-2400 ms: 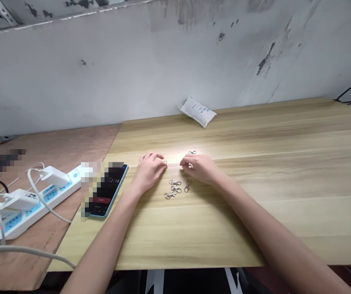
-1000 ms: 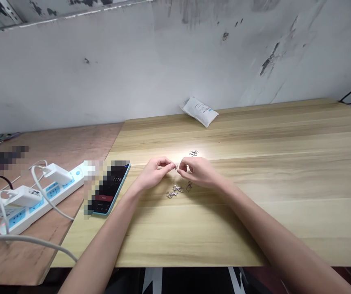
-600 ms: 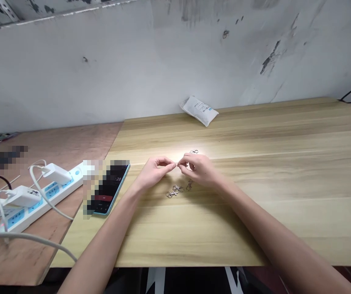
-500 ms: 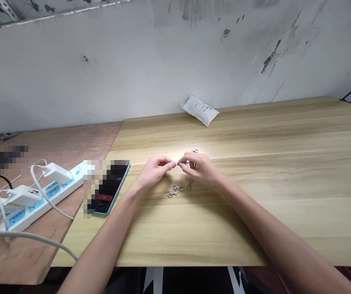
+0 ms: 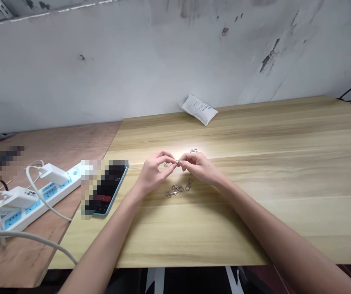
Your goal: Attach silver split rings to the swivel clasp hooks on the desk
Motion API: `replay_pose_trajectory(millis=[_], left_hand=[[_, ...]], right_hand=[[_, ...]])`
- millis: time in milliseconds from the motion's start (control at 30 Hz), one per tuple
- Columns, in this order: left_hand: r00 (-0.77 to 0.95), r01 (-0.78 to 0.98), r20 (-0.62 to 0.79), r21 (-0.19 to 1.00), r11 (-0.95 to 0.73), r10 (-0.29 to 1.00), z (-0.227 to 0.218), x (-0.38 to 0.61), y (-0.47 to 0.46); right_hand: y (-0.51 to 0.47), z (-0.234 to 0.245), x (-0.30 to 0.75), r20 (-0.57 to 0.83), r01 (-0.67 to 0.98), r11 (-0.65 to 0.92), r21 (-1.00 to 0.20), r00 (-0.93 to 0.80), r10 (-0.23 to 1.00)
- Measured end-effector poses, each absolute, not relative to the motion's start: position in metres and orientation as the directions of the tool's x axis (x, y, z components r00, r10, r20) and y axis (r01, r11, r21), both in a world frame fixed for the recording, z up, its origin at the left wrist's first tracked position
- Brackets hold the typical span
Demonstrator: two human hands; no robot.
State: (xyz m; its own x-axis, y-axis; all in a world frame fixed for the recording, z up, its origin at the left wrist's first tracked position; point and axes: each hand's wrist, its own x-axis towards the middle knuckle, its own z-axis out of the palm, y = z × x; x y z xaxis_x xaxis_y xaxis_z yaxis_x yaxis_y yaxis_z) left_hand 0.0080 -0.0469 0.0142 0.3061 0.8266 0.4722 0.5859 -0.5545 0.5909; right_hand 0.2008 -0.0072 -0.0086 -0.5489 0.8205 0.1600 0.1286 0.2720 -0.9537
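Note:
My left hand (image 5: 155, 171) and my right hand (image 5: 199, 166) meet fingertip to fingertip over the table. Both pinch a small metal key ring (image 5: 178, 163), mostly covered by the fingers. Another bit of shiny metal (image 5: 166, 164) shows through the curl of my left fingers; whether it joins the pinched piece I cannot tell. Several silver swivel clasps with rings lie around: one clasp (image 5: 193, 150) just behind my right hand, a second clasp (image 5: 188, 184) in front of it, and a small cluster of clasps (image 5: 174, 190) nearer to me.
A white plastic packet (image 5: 198, 109) lies by the wall at the back of the wooden table (image 5: 255, 220). To the left, a phone (image 5: 110, 190) rests near the table's edge. Beyond it, a power strip (image 5: 53, 194) with plugged-in chargers and cables sits on a brown surface.
My fingers have shifted around the pinched piece. Metal that showed within my right fingers is out of sight there, and metal now shows inside my left hand's curl. The view has shifted slightly.

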Motion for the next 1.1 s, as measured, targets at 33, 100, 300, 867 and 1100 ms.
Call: replay_pose_trajectory(millis=[33, 100, 300, 867, 1100], left_hand=[[0.327, 0.602, 0.508, 0.538, -0.590, 0.797, 0.013, 0.007, -0.046], [0.375, 0.642, 0.567, 0.412, -0.647, 0.733, 0.011, 0.006, -0.046], [0.487, 0.721, 0.632, 0.099, -0.686, 0.603, 0.010, 0.008, -0.045], [0.187, 0.780, 0.559, 0.415, -0.467, 0.808, 0.014, 0.009, -0.048], [0.126, 0.628, 0.498, 0.629, -0.458, 0.858, 0.015, 0.005, -0.044]], right_hand=[[-0.007, -0.008, 0.201, 0.147, 0.122, 0.255, -0.959, -0.553, 0.820], [-0.007, -0.007, 0.201, 0.127, 0.114, 0.227, -0.967, -0.557, 0.821], [-0.008, -0.002, 0.202, 0.067, 0.085, 0.143, -0.986, -0.583, 0.810], [-0.024, -0.004, 0.191, 0.607, 0.606, 0.722, -0.334, -0.448, 0.657], [-0.017, -0.003, 0.199, 0.533, 0.632, 0.723, -0.279, -0.524, 0.664]])
